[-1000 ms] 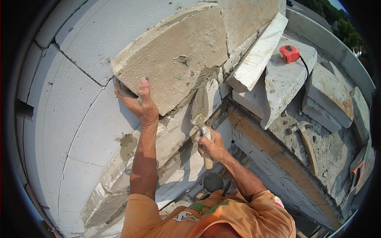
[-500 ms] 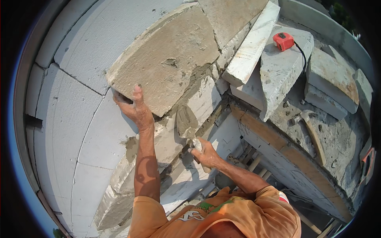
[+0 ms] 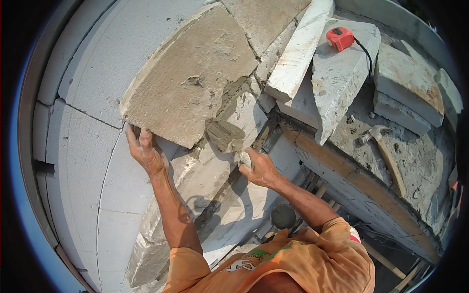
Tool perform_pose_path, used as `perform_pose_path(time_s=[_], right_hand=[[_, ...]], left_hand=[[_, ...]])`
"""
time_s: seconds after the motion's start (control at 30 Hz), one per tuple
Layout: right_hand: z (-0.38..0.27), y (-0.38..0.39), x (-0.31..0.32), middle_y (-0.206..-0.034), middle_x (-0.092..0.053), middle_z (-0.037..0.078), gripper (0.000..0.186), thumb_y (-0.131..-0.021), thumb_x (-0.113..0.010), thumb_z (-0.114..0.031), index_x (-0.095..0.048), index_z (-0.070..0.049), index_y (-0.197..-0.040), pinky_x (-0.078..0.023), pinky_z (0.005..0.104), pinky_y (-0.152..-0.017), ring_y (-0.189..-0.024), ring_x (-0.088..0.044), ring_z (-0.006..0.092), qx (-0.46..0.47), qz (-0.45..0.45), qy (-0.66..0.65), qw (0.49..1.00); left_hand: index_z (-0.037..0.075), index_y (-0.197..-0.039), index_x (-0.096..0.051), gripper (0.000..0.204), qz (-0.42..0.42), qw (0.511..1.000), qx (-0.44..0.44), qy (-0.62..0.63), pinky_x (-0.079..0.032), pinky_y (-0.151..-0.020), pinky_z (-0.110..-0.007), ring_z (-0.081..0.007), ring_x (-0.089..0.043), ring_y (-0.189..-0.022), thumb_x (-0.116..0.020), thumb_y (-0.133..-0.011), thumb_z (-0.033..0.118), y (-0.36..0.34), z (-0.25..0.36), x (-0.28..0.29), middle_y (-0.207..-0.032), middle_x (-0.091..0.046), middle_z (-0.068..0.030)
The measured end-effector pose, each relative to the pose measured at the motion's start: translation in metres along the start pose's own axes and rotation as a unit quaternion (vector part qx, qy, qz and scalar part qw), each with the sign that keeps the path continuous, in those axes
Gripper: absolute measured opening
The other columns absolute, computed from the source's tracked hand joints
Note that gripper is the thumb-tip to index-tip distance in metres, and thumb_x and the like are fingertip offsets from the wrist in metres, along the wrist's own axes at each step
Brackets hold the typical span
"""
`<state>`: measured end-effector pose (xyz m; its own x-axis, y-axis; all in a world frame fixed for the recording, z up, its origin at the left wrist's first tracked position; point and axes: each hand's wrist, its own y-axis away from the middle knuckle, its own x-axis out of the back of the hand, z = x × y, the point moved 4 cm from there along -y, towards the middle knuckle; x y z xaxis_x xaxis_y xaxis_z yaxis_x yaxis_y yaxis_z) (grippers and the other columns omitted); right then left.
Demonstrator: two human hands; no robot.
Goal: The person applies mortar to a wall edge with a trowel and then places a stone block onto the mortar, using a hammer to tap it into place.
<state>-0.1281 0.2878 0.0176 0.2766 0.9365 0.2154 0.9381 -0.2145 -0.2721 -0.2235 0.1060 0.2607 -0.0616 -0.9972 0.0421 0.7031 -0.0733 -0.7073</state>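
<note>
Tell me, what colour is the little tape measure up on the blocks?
The tape measure is bright red-orange, seen in the head view.

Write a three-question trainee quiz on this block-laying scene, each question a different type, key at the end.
1. True or false: the left hand grips the lower edge of the tilted block.
2. Multiple choice: what does the right hand hold? A) hammer B) trowel C) tape measure
3. Fill in: the red tape measure lies on a pale block up right, and the ______ lies on the mortar-stained ledge below it.

Key: 1 true; 2 B, the trowel, its blade loaded with mortar against the joint; 3 hammer.
</note>
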Motion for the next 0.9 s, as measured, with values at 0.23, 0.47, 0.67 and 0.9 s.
perform_pose_path(time_s=[0.23,0.47,0.67,0.9], right_hand=[[0.012,-0.026,0.017,-0.072,-0.061,0.013,0.028,-0.085,-0.063,-0.013,-0.057,0.003,-0.108,-0.049,0.0388,-0.057,-0.063,-0.061,0.0213,-0.092,-0.011,-0.187,0.978],[0.033,0.029,-0.012,-0.066,-0.055,0.004,0.009,-0.087,-0.06,-0.006,-0.058,-0.001,-0.093,-0.042,0.0304,-0.045,-0.05,-0.052,0.0119,-0.183,-0.013,-0.278,0.943],[-0.025,-0.042,0.027,-0.066,-0.05,0.003,0.01,-0.086,-0.06,-0.009,-0.055,-0.001,-0.089,-0.042,0.032,-0.044,-0.048,-0.053,0.0138,-0.153,-0.021,-0.46,0.874],[-0.002,0.034,-0.027,-0.071,-0.058,0.007,0.017,-0.086,-0.063,-0.014,-0.057,0.0,-0.093,-0.045,0.0321,-0.049,-0.054,-0.056,0.0144,-0.094,-0.07,-0.187,0.975]], left_hand=[[-0.008,-0.146,-0.036,0.092,-0.01,0.999,0.041,-0.032,-0.041,-0.092,-0.032,-0.0213,-0.055,-0.113,-0.069,-0.087,0.054,0.007,-0.003,0.02,-0.131,-0.054,-0.0185],[-0.012,-0.142,-0.041,0.088,0.003,0.99,0.113,-0.08,-0.048,-0.097,-0.038,-0.0272,-0.059,-0.117,-0.063,-0.091,0.057,0.037,-0.006,0.033,-0.127,-0.059,-0.0233],[-0.012,-0.144,-0.038,0.081,-0.004,0.98,0.091,-0.175,-0.042,-0.109,-0.046,-0.0359,-0.055,-0.125,-0.057,-0.096,0.051,0.077,0.006,0.044,-0.132,-0.054,-0.029],[-0.012,-0.143,-0.039,0.076,-0.009,0.975,0.06,-0.214,-0.043,-0.108,-0.044,-0.0352,-0.054,-0.126,-0.058,-0.097,0.045,0.104,0.018,0.05,-0.134,-0.053,-0.0281]])
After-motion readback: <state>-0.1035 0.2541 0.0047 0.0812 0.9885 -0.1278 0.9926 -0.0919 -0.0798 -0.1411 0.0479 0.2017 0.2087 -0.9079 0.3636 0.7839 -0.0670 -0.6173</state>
